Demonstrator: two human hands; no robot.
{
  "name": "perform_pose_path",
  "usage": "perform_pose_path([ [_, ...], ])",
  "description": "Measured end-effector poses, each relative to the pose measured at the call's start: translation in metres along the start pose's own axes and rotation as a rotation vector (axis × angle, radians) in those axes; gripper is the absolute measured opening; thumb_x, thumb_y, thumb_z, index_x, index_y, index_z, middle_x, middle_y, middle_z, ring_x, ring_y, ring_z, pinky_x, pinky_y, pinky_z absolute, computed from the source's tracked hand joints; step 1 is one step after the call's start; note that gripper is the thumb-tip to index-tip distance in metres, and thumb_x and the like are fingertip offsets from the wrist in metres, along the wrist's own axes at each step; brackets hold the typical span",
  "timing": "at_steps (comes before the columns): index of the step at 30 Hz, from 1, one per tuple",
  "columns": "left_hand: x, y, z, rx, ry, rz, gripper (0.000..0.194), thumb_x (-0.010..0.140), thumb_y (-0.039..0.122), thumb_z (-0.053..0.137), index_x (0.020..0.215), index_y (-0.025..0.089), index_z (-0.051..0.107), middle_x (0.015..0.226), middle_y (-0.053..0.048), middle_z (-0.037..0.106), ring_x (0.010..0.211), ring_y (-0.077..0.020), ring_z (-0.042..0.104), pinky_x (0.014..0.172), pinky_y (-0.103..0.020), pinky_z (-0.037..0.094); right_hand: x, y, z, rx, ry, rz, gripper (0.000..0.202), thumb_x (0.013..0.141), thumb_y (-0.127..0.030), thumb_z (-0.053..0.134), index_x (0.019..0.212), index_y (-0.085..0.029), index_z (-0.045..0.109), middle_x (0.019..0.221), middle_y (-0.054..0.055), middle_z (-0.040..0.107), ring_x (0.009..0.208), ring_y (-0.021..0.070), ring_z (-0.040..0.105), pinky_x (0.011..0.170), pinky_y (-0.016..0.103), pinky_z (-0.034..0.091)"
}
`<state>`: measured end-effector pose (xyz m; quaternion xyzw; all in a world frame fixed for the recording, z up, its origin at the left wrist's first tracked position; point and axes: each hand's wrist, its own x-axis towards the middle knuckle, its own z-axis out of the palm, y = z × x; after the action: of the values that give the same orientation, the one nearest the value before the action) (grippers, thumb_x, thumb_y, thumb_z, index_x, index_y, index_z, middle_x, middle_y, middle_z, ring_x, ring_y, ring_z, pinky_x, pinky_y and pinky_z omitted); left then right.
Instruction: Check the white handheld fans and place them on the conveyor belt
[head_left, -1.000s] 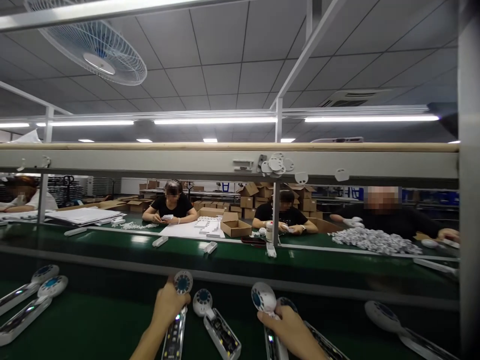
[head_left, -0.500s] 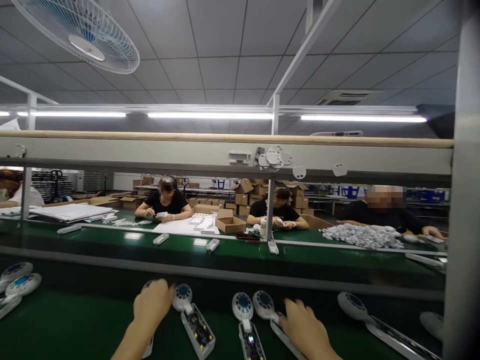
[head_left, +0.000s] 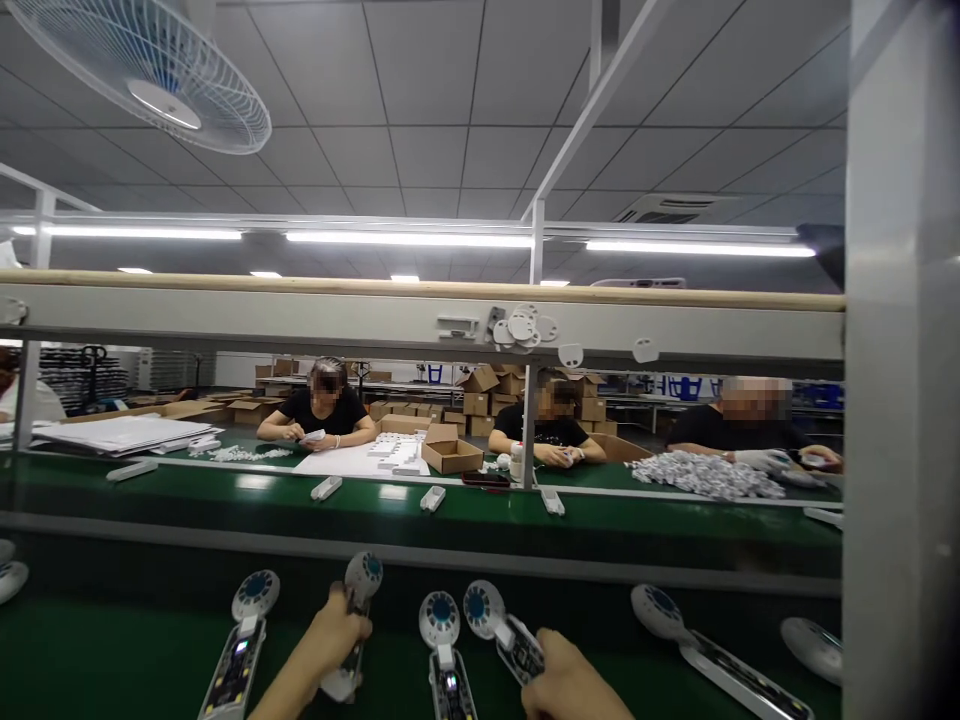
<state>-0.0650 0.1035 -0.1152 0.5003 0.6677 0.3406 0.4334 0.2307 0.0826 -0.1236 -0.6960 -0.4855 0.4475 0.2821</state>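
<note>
My left hand [head_left: 336,632] is closed around the handle of a white round-headed device [head_left: 364,572] with a blue centre and dark slots. The device stands tilted up, and my fingers hide part of its handle. My right hand [head_left: 566,672] grips the lower handle of a second such device [head_left: 484,608], whose open handle shows a circuit board. Between my hands lies another device [head_left: 439,618], a small light glowing on its board. Left of my left hand rests one more lit device [head_left: 255,598].
These pieces lie on a green work surface [head_left: 112,640]. Another device [head_left: 720,655] and a white part [head_left: 814,648] are at the right, beside a metal post [head_left: 889,400]. Co-workers sit across a farther green belt [head_left: 262,510] carrying white casings. A fan [head_left: 165,100] hangs overhead.
My left hand has left one device and moved right onto its neighbour, which is now raised. My right hand has turned its device so the board faces me. The view has shifted slightly.
</note>
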Motion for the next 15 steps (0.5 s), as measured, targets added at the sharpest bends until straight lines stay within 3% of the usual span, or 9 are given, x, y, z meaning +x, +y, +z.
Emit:
perform_pose_path([
  [4, -0.029, 0.038, 0.001, -0.409, -0.117, 0.127, 0.044, 0.093, 0.041, 0.046, 0.131, 0.020, 0.038, 0.090, -0.002, 0.058, 0.062, -0.0117, 0.056, 0.053, -0.028, 0.051, -0.019, -0.030, 0.001, 0.240, -0.044, -0.031, 0.025, 0.095, -0.038, 0.048, 0.101, -0.014, 0.055, 0.069, -0.003, 0.057, 0.048, 0.0083, 0.052, 0.042, 0.021, 0.044],
  [7, -0.056, 0.063, -0.002, -0.615, -0.249, 0.247, 0.046, 0.088, 0.025, 0.048, 0.131, 0.022, 0.033, 0.092, -0.003, 0.058, 0.068, -0.0151, 0.060, 0.058, -0.032, 0.053, -0.046, -0.055, -0.005, 0.454, -0.011, -0.160, 0.024, 0.096, -0.034, 0.038, 0.105, -0.015, 0.050, 0.070, -0.002, 0.058, 0.050, 0.0105, 0.055, 0.044, 0.023, 0.046],
  [10, -0.086, 0.079, -0.007, -0.686, -0.372, 0.313, 0.054, 0.080, 0.016, 0.049, 0.131, 0.025, 0.032, 0.098, -0.006, 0.063, 0.073, -0.0199, 0.066, 0.067, -0.039, 0.053, -0.080, -0.075, -0.010, 0.566, 0.019, -0.273, 0.027, 0.090, -0.023, 0.041, 0.116, -0.019, 0.045, 0.072, -0.001, 0.061, 0.054, 0.0141, 0.060, 0.051, 0.029, 0.054],
  [15, -0.125, 0.094, -0.009, -0.667, -0.465, 0.419, 0.062, 0.081, 0.016, 0.051, 0.135, 0.029, 0.025, 0.085, -0.003, 0.066, 0.067, -0.0236, 0.068, 0.069, -0.037, 0.048, -0.134, -0.094, -0.014, 0.569, 0.038, -0.361, 0.052, 0.084, -0.031, 0.054, 0.132, -0.025, 0.033, 0.082, 0.004, 0.072, 0.072, 0.0236, 0.072, 0.067, 0.035, 0.057],
])
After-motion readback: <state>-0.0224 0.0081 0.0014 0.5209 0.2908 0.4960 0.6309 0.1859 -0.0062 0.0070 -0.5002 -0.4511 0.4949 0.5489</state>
